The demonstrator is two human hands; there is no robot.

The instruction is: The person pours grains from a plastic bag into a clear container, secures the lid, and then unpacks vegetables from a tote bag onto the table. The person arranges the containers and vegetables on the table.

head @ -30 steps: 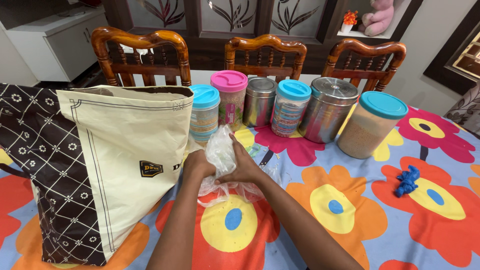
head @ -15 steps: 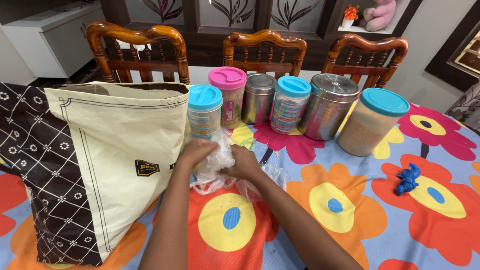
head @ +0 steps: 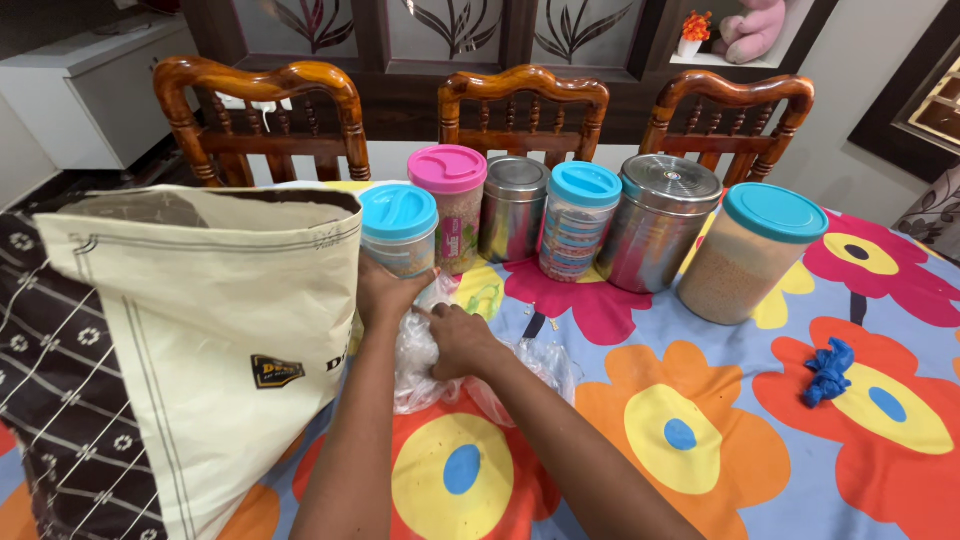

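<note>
My left hand point(head: 385, 290) wraps around the base of a clear jar with a blue lid point(head: 399, 230), beside the cream and brown cloth bag point(head: 190, 340). My right hand point(head: 458, 340) presses down on a crumpled clear plastic bag point(head: 520, 365) lying on the flowered tablecloth point(head: 700, 440). Both forearms reach in from the bottom edge.
A row of containers stands behind: a pink-lidded jar point(head: 452, 205), a steel tin point(head: 512, 205), a blue-lidded jar point(head: 580, 218), a large steel canister point(head: 660, 232), a grain-filled jar with blue lid point(head: 750, 250). A blue crumpled scrap point(head: 830, 368) lies right. Three wooden chairs point(head: 525, 110) line the far side.
My left hand let go of the plastic bag and moved up to grasp the blue-lidded jar. My right hand lowered the plastic bag flat onto the table.
</note>
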